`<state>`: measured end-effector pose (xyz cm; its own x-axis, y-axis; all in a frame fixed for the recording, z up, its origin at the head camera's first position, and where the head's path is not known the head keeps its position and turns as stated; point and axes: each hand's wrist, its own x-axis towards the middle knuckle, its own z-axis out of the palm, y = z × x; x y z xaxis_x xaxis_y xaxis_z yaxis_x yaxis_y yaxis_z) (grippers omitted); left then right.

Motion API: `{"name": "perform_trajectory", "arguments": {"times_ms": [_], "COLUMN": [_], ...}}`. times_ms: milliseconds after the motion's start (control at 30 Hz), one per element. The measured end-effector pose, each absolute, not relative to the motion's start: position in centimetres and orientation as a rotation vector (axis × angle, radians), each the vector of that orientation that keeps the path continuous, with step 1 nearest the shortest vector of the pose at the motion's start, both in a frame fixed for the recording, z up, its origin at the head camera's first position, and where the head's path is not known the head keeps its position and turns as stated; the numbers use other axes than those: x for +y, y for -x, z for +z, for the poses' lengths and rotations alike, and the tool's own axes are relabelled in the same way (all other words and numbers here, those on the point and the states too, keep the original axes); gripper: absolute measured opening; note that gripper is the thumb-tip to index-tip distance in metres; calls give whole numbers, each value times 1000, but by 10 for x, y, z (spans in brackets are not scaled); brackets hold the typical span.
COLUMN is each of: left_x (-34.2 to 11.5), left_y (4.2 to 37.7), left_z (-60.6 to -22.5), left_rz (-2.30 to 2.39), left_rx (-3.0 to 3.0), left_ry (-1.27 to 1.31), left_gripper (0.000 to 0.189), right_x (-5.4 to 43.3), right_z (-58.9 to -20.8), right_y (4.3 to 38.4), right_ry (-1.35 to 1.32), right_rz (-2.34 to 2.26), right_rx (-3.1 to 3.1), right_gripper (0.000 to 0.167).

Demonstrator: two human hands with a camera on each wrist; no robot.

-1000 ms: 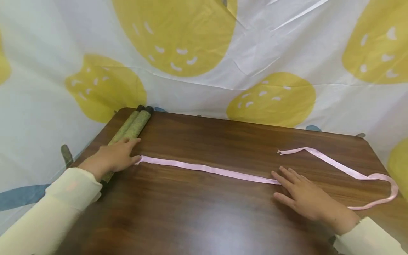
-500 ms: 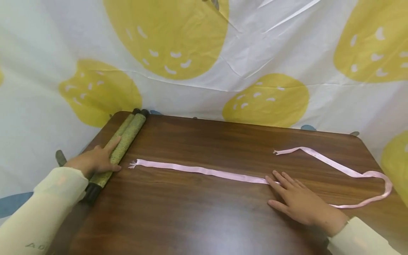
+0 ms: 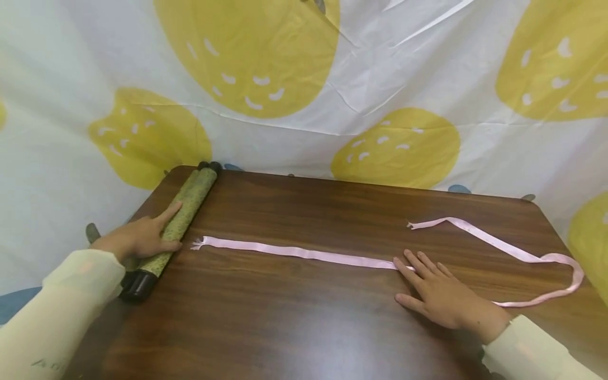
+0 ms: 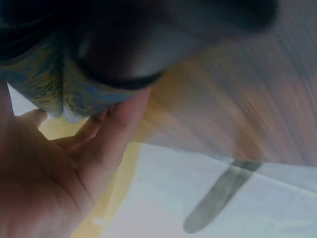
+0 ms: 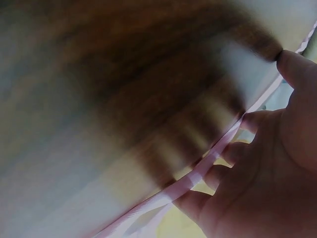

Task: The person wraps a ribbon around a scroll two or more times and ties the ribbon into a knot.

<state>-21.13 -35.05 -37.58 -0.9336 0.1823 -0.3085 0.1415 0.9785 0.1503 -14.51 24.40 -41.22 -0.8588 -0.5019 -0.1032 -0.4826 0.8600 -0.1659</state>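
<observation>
A rolled-up scroll [image 3: 192, 203], two yellow-green patterned rolls side by side with black ends, lies along the table's left edge. My left hand [image 3: 135, 237] grips it, thumb on the near right side and index finger stretched along the top. Seen from the left wrist, the palm and thumb [image 4: 121, 124] close about both rolls below the black end caps [image 4: 119, 52]. A long pink ribbon [image 3: 285, 250] stretches across the table, its frayed left end beside the scroll. My right hand [image 3: 444, 295] lies spread over the ribbon, fingertips touching it; the right wrist view shows the ribbon [image 5: 198, 173] passing under several fingers.
Beyond my right hand the ribbon loops round near the right edge and doubles back to a loose end [image 3: 418, 226]. The dark wooden table [image 3: 285, 322] meets a white curtain [image 3: 294, 140] with yellow fruit prints behind and left.
My left hand has left the ribbon's left end and moved left onto the scroll, gripping it. The near black end of the scroll now shows more. My right hand stays on the ribbon.
</observation>
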Motion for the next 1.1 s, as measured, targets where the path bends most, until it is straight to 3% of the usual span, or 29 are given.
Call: {"name": "perform_trajectory", "arguments": {"times_ms": [400, 1100], "left_x": [-281, -122], "left_y": [188, 177], "left_z": [-363, -364], "left_rz": [277, 520], "left_rx": [2873, 2742], "left_ry": [-134, -493], "left_gripper": [99, 91], "right_x": [242, 238], "right_z": [-408, -405], "right_y": [143, 147], "right_ry": [724, 687], "right_rz": [-202, -181], "right_rx": [2858, 2815], "right_gripper": [75, 77]}}
